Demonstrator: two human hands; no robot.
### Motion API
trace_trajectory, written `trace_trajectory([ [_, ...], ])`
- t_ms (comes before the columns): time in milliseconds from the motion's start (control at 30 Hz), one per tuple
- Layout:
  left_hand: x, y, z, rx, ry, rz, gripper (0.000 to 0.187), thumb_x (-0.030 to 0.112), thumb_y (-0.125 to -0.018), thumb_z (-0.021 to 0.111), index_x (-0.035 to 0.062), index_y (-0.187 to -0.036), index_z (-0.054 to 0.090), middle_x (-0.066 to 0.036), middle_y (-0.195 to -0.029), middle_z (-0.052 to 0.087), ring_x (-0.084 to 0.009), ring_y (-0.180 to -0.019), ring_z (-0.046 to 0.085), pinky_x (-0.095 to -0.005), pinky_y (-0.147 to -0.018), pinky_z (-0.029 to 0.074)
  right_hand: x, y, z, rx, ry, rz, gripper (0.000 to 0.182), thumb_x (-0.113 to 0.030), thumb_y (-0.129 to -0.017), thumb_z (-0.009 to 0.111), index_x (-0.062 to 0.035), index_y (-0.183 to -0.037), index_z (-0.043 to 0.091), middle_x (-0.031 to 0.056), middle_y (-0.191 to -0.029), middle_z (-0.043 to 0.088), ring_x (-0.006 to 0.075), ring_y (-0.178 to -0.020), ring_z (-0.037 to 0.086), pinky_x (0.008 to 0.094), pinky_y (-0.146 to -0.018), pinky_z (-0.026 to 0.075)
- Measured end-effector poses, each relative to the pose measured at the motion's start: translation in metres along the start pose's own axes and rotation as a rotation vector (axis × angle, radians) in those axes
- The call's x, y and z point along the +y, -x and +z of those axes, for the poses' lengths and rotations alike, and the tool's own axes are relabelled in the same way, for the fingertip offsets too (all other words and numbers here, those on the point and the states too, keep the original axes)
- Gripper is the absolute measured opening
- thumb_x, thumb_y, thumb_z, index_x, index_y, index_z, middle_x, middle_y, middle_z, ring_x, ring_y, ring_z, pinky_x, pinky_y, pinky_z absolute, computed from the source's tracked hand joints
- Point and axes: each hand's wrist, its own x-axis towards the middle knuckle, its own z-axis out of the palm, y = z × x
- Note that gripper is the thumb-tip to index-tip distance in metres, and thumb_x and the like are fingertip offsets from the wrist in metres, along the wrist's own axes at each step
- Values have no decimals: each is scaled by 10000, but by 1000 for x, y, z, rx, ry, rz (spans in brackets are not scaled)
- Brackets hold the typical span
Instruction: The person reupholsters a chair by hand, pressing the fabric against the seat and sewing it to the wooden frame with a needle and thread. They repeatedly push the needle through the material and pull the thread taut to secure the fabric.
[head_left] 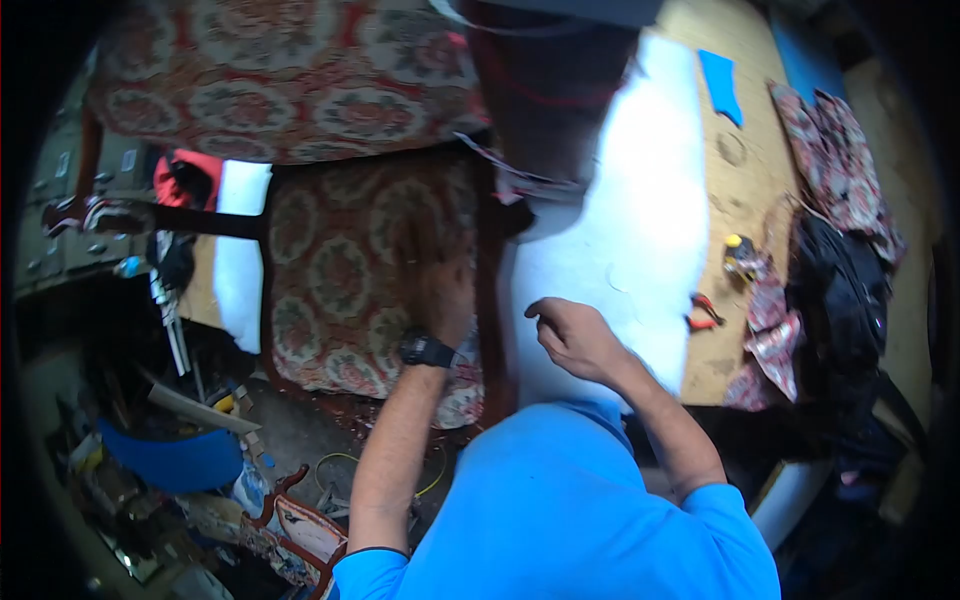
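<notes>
Through the head camera I have my left hand (pixel 445 290) near the middle of the frame, over the right part of the floral chair panel (pixel 335 270), which fills the area left of centre inside a dark wood frame (pixel 487 300). The fingers of that hand are smeared by motion, so I cannot tell whether they are apart or together, nor whether they press on the cloth. A black watch (pixel 428 350) sits on that wrist. My right hand (pixel 578 340) is just right of centre, above the white sheet (pixel 640 220), its fingers curled in towards the palm; I cannot tell whether the fingertips meet. The sheet lies on a wooden table (pixel 735 180) running down the right side. On the bare wood beside the sheet I see red-handled pliers (pixel 706 312), with a yellow and black tool (pixel 740 255) a little above them in the frame. A blue piece (pixel 720 88) lies at the upper right, and floral cloth (pixel 845 165) is near the right edge, above a black bag (pixel 840 290). Another floral cushion (pixel 280 80) spans the upper left, beside a dark brown object (pixel 550 100) at the upper centre. A curved blue panel (pixel 175 457) shows at the lower left.
</notes>
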Motion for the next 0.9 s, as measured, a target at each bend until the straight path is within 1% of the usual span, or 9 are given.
trace_trajectory([
  [100,-1,-4,6,56,39,-3,374,153,-948,717,209,-1312,780,-229,-1669,459,-490,-1572,358,-632,-1310,265,23,26,-1,79,333,25,227,-126,-979,676,-14,-1170,727,184,-1019,714,401,-981,698,509,-895,580],
  [133,-2,-5,3,64,30,8,378,156,-947,717,202,-1318,774,-224,-1669,464,-488,-1573,357,-628,-1312,263,32,33,-4,190,264,9,196,-141,-931,742,-55,-1107,741,158,-1010,688,375,-968,669,502,-864,558],
  [233,-4,2,13,34,151,-77,393,152,-937,730,179,-1328,755,-207,-1668,473,-476,-1577,357,-611,-1316,266,58,38,-26,446,545,-16,152,-136,-907,753,-68,-1042,741,137,-999,681,352,-960,651,489,-830,530],
  [333,-8,3,13,-27,274,-211,419,148,-923,746,160,-1342,730,-198,-1666,477,-465,-1576,364,-594,-1318,273,83,23,-30,485,653,60,96,-125,-891,769,-78,-964,730,119,-1003,672,351,-973,622,483,-828,495],
  [467,-4,0,12,53,232,-198,429,120,-896,774,121,-1318,699,-184,-1656,486,-456,-1567,379,-593,-1302,302,121,13,-16,450,692,42,93,-116,-894,770,-82,-971,731,121,-997,666,355,-962,619,487,-820,481],
  [600,0,-7,0,166,163,-130,338,88,-900,781,96,-1233,721,-163,-1589,548,-426,-1548,416,-569,-1287,341,117,15,-19,478,626,19,61,-82,-948,727,-55,-1002,717,142,-987,692,359,-946,644,484,-833,507],
  [700,-1,-7,2,167,203,-155,341,75,-886,801,97,-1213,708,-162,-1573,556,-425,-1554,409,-586,-1308,318,99,26,-26,550,328,158,62,-75,-997,695,-24,-1032,700,173,-971,710,367,-926,677,449,-820,540],
  [833,-1,-3,2,178,230,-174,361,54,-861,814,74,-1202,695,-162,-1577,550,-415,-1551,415,-580,-1314,316,49,24,-25,406,-209,210,82,-100,-1067,651,-26,-1061,685,100,-925,701,227,-896,680,362,-837,559],
  [900,-2,-5,2,182,234,-169,365,52,-852,819,66,-1194,693,-162,-1573,550,-410,-1551,416,-578,-1313,321,21,11,-18,289,-113,82,105,-102,-1077,650,2,-1080,665,105,-968,698,204,-911,696,343,-868,571],
])
